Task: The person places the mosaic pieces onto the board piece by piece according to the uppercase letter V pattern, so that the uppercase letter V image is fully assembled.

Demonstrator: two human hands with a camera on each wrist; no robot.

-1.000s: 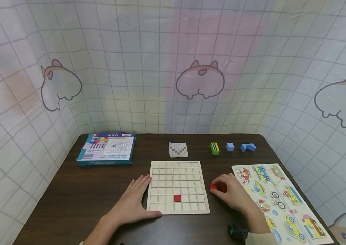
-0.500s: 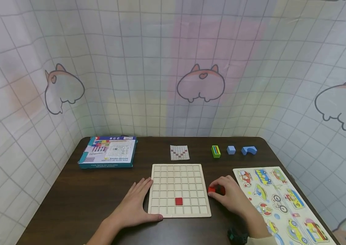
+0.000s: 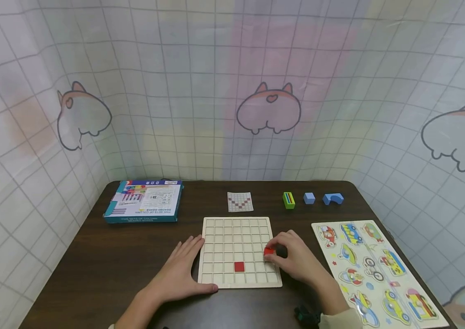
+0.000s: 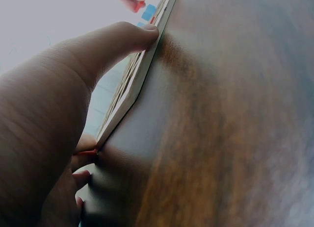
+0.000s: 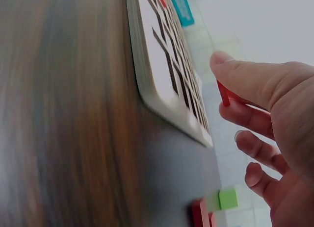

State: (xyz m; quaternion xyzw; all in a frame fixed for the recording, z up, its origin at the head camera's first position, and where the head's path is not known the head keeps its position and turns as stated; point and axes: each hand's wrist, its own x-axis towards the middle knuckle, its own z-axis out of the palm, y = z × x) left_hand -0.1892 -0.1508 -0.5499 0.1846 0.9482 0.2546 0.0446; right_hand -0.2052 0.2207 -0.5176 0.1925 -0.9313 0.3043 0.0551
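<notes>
A pale wooden grid board (image 3: 221, 222) lies on the dark table, with a red square tile (image 3: 239, 266) in one of its lower cells. My left hand (image 3: 180, 274) rests at the board's left side, fingers straight along the edge and thumb on the near edge. Between thumb and index finger, my right hand (image 3: 291, 258) pinches another red square tile (image 3: 269, 251), held over the board's right edge. The right wrist view shows this red tile (image 5: 223, 93) edge-on, raised above the board. More red pieces (image 5: 200, 213) lie on the table beyond the right hand.
A small printed pattern card (image 3: 240, 202) lies behind the board. A flat box (image 3: 143, 201) is at the back left. Along the back right stand a green striped block (image 3: 288, 200), a blue cube (image 3: 309, 198) and a blue arch block (image 3: 333, 198). A vehicle puzzle board (image 3: 360, 265) lies at right.
My right hand has moved left from beside the board to over its right edge, carrying the red tile. The left hand stays at the board's edge.
</notes>
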